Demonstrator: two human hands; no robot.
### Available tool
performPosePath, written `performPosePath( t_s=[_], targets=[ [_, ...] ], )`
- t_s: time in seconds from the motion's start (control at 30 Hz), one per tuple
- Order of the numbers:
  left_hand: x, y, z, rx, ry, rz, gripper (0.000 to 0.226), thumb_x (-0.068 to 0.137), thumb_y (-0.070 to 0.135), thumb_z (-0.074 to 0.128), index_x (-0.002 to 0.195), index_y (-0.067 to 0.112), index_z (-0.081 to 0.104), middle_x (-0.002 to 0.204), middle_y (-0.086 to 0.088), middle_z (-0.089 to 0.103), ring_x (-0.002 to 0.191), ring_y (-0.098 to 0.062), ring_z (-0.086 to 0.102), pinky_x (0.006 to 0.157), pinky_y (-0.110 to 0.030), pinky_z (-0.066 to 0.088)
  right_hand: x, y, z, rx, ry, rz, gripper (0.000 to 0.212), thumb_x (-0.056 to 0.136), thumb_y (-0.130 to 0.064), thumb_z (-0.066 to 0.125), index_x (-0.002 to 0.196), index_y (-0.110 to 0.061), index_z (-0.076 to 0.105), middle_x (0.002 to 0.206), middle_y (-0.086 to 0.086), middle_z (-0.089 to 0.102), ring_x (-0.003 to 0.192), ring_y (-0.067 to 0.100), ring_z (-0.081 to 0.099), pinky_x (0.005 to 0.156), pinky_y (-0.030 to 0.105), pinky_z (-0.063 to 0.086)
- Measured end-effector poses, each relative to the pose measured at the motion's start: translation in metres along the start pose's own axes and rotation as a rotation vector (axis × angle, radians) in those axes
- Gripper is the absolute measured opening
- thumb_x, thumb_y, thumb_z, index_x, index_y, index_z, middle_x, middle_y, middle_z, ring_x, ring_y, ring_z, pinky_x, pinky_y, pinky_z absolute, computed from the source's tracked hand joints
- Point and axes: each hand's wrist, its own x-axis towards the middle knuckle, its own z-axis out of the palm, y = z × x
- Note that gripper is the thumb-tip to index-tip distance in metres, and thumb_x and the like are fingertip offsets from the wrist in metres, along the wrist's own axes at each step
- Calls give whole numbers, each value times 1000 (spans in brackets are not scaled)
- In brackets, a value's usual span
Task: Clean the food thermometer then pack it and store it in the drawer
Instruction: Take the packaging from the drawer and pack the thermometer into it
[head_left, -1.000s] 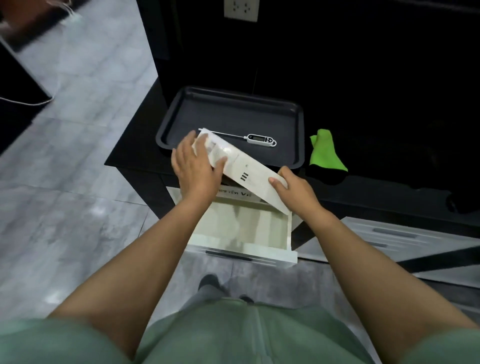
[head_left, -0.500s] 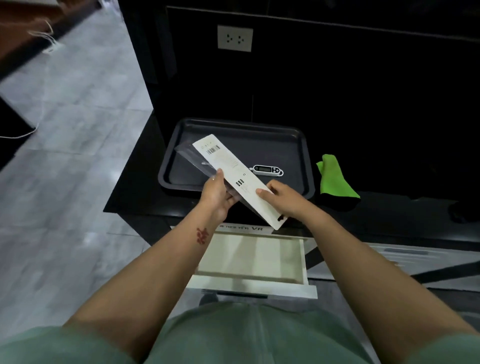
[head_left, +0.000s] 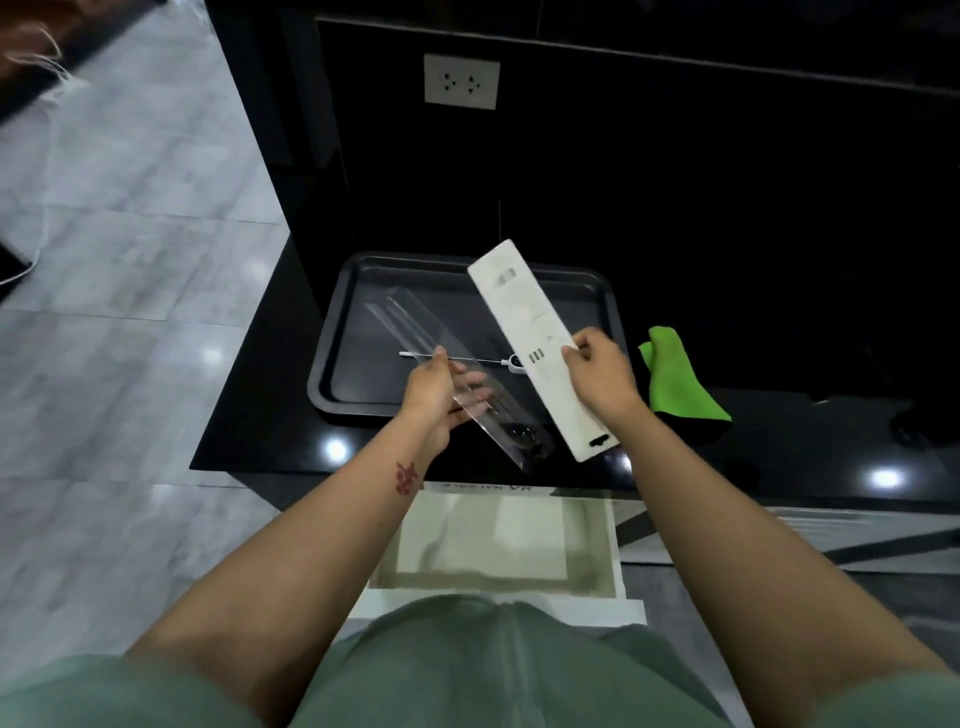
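Note:
The food thermometer (head_left: 511, 362), white with a thin metal probe pointing left, lies in the black tray (head_left: 337, 332) on the dark counter, partly hidden behind the packaging. My left hand (head_left: 434, 387) grips a clear plastic sleeve (head_left: 415, 325) that slants over the tray's front rim. My right hand (head_left: 597, 376) holds a long white card insert (head_left: 524, 317), apart from the sleeve and tilted up to the left. Below the counter the white drawer (head_left: 498, 551) stands pulled out, showing a pale lining.
A green and black cloth (head_left: 678, 382) lies on the counter right of the tray. A white wall socket (head_left: 461, 81) sits on the dark back panel. Grey tiled floor runs along the left. A grey drawer front (head_left: 831, 530) shows at lower right.
The card insert has been pulled out of the clear sleeve: my right hand swung it rightward, my left kept the sleeve. Both were lifted from the drawer to over the tray.

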Motion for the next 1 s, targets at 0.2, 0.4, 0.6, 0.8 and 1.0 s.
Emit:
performPosePath(
  t_s=[0.2,0.4,0.6,0.8,1.0],
  targets=[
    [9,0,1,-14,28,-25,41,103,42,32,100,8,56,95,-11,70,82,-26,70,73,-40,60,10,42,-15,-374,155,21,36,93,-10,44,129,-13,42,111,20,59,97,42,59,69,40,41],
    [12,2,7,-38,32,-37,41,104,41,31,95,8,55,91,-11,69,80,-26,70,68,-39,59,12,69,1,-703,166,-108,41,90,-22,53,129,-11,52,127,19,48,113,38,47,85,44,39],
    [15,5,9,-30,11,-34,41,104,40,30,101,8,56,95,-12,69,83,-26,70,66,-38,59,17,77,13,-752,171,-212,41,92,-27,51,131,-13,55,145,14,44,136,33,36,104,47,26],
    [19,7,10,-32,-7,-29,38,105,39,30,109,10,53,92,-10,68,77,-24,69,67,-37,59,30,56,21,-752,-35,-396,52,96,-34,49,145,-22,40,156,5,32,146,26,22,115,45,16],
    [22,8,5,-28,-15,-18,36,104,39,33,112,12,55,97,-11,69,85,-26,69,72,-39,59,36,39,31,-775,-71,-501,38,92,-33,55,125,-13,58,131,7,50,126,28,39,106,37,25]
  ],
)
